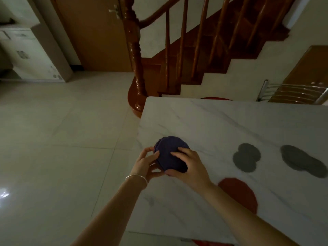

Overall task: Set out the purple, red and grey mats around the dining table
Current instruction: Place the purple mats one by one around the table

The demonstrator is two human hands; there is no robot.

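A small stack of round purple mats [170, 151] is held just over the left edge of the white marble dining table [221, 121]. My left hand [146, 164] grips the stack from the left and below. My right hand [189, 165] lies over its right side with fingers spread on top. On the table to the right lie two overlapping grey mats [246, 159] and another overlapping grey pair [301, 163]. A red mat [239, 194] lies near the front edge, partly hidden by my right forearm.
A wooden staircase with a turned newel post [135, 55] stands just beyond the table's far left corner. A metal-backed chair [291, 94] sits at the far right side. Red stool seats [215, 98] show at the far and near table edges. Tiled floor [62, 139] stretches to the left.
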